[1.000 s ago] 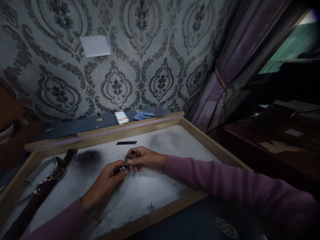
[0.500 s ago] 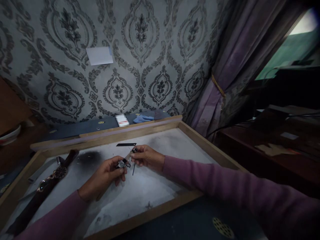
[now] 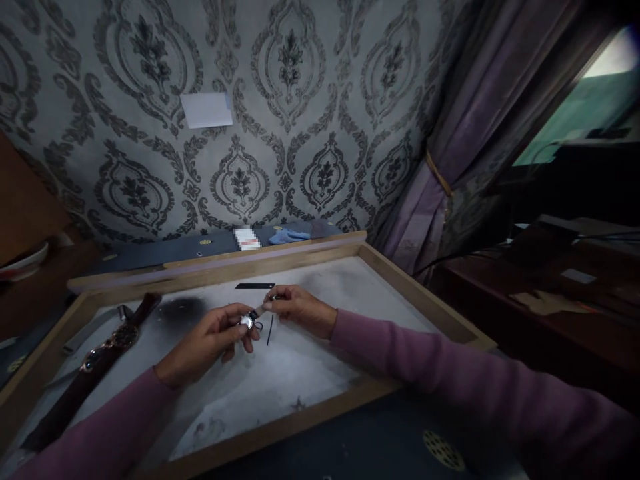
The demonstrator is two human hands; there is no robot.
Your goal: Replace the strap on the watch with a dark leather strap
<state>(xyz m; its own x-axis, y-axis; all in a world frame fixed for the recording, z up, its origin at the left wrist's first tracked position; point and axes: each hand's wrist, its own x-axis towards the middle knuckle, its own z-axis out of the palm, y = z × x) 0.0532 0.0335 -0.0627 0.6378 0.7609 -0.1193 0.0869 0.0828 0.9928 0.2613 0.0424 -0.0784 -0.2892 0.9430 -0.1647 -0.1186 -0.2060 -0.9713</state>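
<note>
My left hand [image 3: 215,339] is closed around a small wristwatch [image 3: 246,323], its bright round face turned up between thumb and fingers. A short black strap end sticks out toward the right. My right hand [image 3: 303,310] pinches a small metallic piece [image 3: 275,298], mostly covered by the fingers. From it a thin pale strip [image 3: 259,311] reaches down to the watch; whether the two are joined I cannot tell. Below the right fingers, a thin dark strip [image 3: 270,330] lies on the white board. Behind the hands is a black snap-off blade [image 3: 255,286].
A wooden frame [image 3: 427,300] borders the white board [image 3: 320,373]. On its left lie brown-strapped watches [image 3: 125,336] and a grey strap [image 3: 93,331]. Beyond the far rail are a blue cloth [image 3: 289,236] and a blurred white packet [image 3: 247,239]. A purple curtain [image 3: 425,207] hangs at right.
The watch has tilted slightly in my left hand, and its face now shines brighter. My right fingers cover more of the metallic piece. The whole view has shifted a little.
</note>
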